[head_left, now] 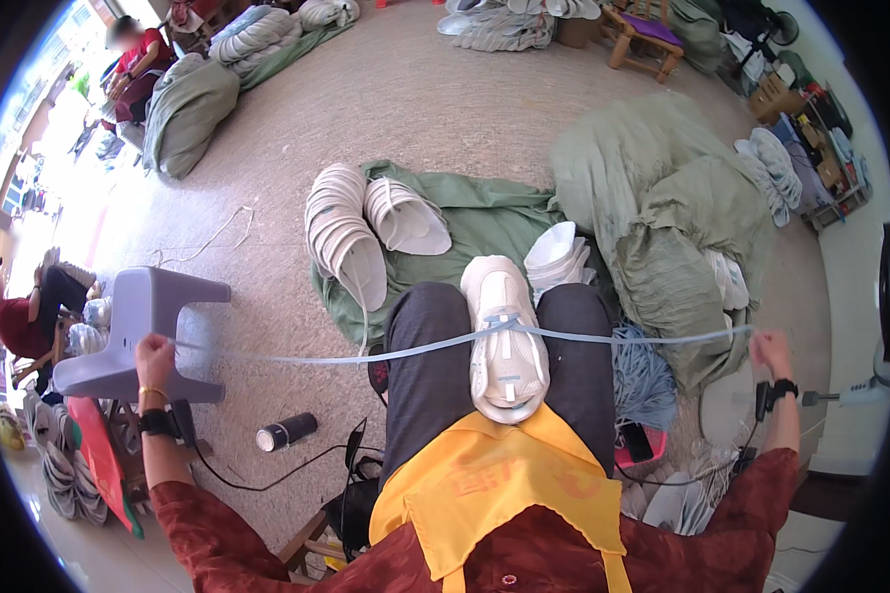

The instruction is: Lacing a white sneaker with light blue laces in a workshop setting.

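Observation:
A cream-white sneaker upper (507, 381) rests between my thighs, its toe pointing away from me. A light blue shoelace (386, 356) crosses itself at the upper's throat and stretches out to both sides. My left hand (155, 363), far out at the left beside a grey stool, is closed round one end of the lace. Far out at the right, my right hand (771, 354) is closed on the other end. Both arms are spread wide and the lace runs nearly straight, sagging slightly on the left. The lace near my left hand is blurred.
Stacked cream shoe uppers (338, 232) lie on a green cloth (494, 193) ahead. A large green sack (653, 188) slumps at the right, above a bundle of blue laces (645, 381). At left stand a grey stool (133, 316) and a dark cylinder (289, 432). Two people sit farther left.

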The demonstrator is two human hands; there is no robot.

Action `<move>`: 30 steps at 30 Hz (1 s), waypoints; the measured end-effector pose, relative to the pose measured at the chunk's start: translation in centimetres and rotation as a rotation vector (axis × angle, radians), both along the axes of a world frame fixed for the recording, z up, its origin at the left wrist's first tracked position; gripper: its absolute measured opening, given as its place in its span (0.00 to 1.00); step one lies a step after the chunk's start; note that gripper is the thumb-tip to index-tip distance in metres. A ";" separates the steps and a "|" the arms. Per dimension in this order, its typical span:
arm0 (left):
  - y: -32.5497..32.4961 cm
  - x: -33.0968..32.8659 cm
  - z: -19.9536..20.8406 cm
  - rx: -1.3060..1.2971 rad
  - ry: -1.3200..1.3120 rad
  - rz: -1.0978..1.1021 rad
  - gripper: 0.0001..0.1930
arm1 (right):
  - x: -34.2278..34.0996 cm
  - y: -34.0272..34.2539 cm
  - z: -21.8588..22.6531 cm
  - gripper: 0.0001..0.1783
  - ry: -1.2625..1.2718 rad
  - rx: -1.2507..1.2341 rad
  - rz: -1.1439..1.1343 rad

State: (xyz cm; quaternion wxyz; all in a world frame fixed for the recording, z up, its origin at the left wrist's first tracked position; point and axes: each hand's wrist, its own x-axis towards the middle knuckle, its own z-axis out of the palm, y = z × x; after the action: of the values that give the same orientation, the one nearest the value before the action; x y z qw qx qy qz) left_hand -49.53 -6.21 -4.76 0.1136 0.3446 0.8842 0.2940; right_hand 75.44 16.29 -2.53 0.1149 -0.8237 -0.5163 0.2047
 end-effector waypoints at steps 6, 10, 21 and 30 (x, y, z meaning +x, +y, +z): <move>5.3 4.0 8.5 0.331 0.309 -0.046 0.06 | -10.2 4.4 6.5 0.14 0.666 0.699 -0.270; 5.8 20.0 4.6 -0.482 -0.062 -0.560 0.04 | -25.7 -0.1 5.5 0.13 0.908 0.179 0.026; 8.4 45.5 3.6 -0.195 -0.859 -0.851 0.05 | -49.0 -4.1 2.9 0.09 0.471 -0.027 0.867; 13.1 49.2 1.7 0.179 -0.515 -0.761 0.06 | -52.7 0.1 0.4 0.10 0.650 0.294 0.818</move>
State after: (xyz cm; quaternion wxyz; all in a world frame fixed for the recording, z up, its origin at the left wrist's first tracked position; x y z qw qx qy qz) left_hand -0.31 6.85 -3.02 0.3991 0.5686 0.6092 0.3824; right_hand 22.77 16.43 -2.13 0.2935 -0.4250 -0.7558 0.4025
